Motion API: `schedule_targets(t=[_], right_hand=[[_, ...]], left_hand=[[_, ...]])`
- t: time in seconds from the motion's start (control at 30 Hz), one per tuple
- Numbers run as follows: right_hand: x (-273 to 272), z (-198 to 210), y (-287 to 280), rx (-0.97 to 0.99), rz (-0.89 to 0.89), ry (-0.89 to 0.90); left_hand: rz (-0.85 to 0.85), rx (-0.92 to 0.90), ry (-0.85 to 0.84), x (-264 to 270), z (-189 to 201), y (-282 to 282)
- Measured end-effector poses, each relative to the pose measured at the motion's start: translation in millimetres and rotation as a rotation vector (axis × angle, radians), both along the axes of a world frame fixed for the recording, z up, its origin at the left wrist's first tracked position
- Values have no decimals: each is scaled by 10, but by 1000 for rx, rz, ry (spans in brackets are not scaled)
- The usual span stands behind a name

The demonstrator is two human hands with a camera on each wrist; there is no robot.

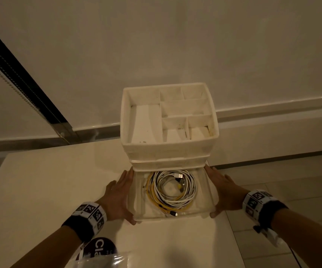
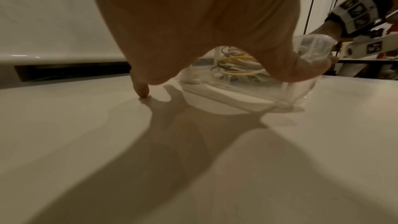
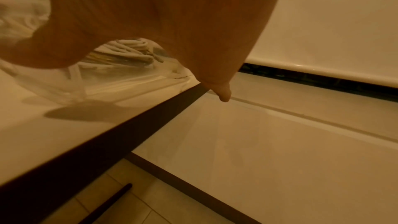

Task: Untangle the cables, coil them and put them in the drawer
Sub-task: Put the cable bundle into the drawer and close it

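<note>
A clear plastic drawer stands pulled out from the bottom of a white drawer unit on the white table. Inside it lie coiled white and yellow cables, with their plugs showing. My left hand lies flat against the drawer's left side, fingers straight and thumb at the front corner. My right hand mirrors it on the right side. The left wrist view shows the cables through the drawer wall, beyond my left hand. In the right wrist view the cables show under my right hand.
On top of the unit sits a white organiser tray with several bare compartments. A crumpled clear plastic bag and a dark round label lie by my left forearm. The table's right edge runs just under my right hand, with tiled floor beyond.
</note>
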State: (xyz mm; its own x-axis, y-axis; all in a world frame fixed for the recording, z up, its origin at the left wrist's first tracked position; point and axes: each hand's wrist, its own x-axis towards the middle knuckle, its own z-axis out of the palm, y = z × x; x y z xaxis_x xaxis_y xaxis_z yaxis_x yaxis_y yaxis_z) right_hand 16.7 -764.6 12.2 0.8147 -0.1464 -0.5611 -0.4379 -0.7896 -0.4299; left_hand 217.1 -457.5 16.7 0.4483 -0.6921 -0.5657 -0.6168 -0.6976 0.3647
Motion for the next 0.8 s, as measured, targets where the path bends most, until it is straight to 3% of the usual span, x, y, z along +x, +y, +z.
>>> schedule_targets(t=[0.33, 0.53, 0.8], right_hand=[[-1, -25, -39, 268, -132, -161], [11, 53, -25, 319, -137, -165], [63, 109, -12, 135, -36, -100]], left_hand=[[95, -172, 112, -33, -44, 36], [157, -254, 159, -29, -83, 52], [124, -188, 123, -30, -16, 34]])
